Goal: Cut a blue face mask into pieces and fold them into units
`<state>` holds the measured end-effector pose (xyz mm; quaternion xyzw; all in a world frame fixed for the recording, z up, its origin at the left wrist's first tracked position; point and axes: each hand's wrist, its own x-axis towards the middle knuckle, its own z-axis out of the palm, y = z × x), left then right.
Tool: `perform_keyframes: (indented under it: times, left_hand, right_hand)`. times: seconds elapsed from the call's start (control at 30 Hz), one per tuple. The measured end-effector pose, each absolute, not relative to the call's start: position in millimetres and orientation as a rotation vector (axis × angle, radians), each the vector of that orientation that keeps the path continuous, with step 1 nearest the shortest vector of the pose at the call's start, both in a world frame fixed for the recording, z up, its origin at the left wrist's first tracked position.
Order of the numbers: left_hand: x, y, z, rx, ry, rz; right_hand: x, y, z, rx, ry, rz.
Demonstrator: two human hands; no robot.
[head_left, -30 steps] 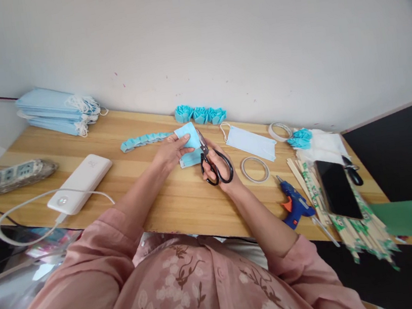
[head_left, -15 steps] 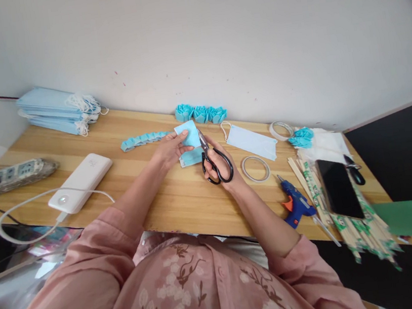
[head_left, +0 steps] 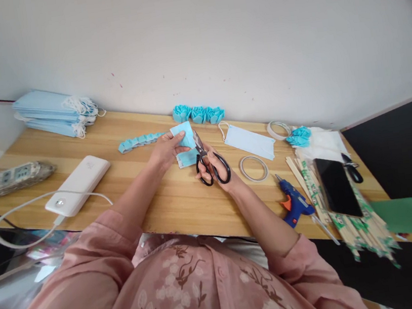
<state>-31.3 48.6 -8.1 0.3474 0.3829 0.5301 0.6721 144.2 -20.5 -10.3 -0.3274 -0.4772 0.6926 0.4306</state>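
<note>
My left hand (head_left: 167, 149) pinches a light-blue fabric square (head_left: 184, 134) between thumb and fingers above the table. My right hand (head_left: 218, 168) has its fingers in the handles of black-handled scissors (head_left: 200, 147), whose blades point up beside the square's right edge. Beneath the square lies another blue fabric piece (head_left: 187, 159), partly hidden. A row of small folded blue pieces (head_left: 137, 142) lies left of my left hand. Behind, three blue fabric flowers (head_left: 199, 114) stand along the wall. A flat face mask (head_left: 249, 140) rests to the right of the scissors.
A stack of masks (head_left: 54, 114) is at the back left, near a power strip (head_left: 13, 176) and a white power bank (head_left: 78, 185). Rightward are tape rolls (head_left: 254, 168), a blue glue gun (head_left: 295, 203), a phone (head_left: 337, 187), wrapped chopsticks (head_left: 362, 232) and another blue flower (head_left: 299, 137).
The scissors have shifted slightly left and their handles have spread wider apart. My left hand still holds the fabric square. The whole view has moved a little.
</note>
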Motion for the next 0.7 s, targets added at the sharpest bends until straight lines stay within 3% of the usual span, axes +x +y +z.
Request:
perform_keyframes:
  times: [0.7]
  left_hand:
    - [-20, 42, -12, 0.773, 0.793, 1.129]
  right_hand:
    - [140, -21, -10, -0.829, -1.078, 1.595]
